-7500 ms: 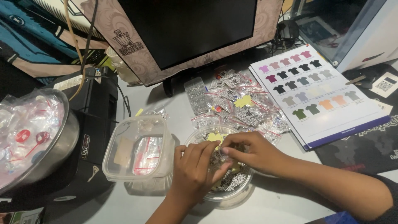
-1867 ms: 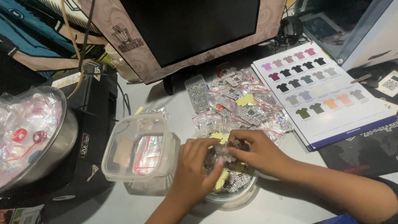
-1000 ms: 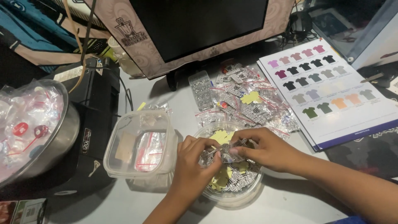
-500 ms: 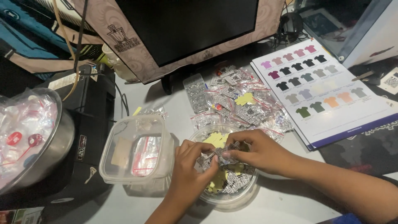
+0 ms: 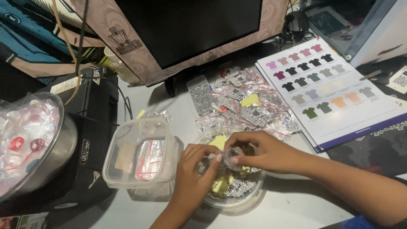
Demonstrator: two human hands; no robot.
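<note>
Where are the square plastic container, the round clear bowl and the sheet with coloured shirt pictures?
square plastic container (image 5: 127,180): head view, its front rim.
round clear bowl (image 5: 237,202): head view, its front rim.
sheet with coloured shirt pictures (image 5: 356,116): head view, bare white lower part.

steel bowl (image 5: 63,148): cut by left edge | small bag (image 5: 229,156): contents unclear

Two bare forearms, left hand (image 5: 193,176) and right hand (image 5: 263,150) ringless, blue sleeve edge at the right elbow.
</note>
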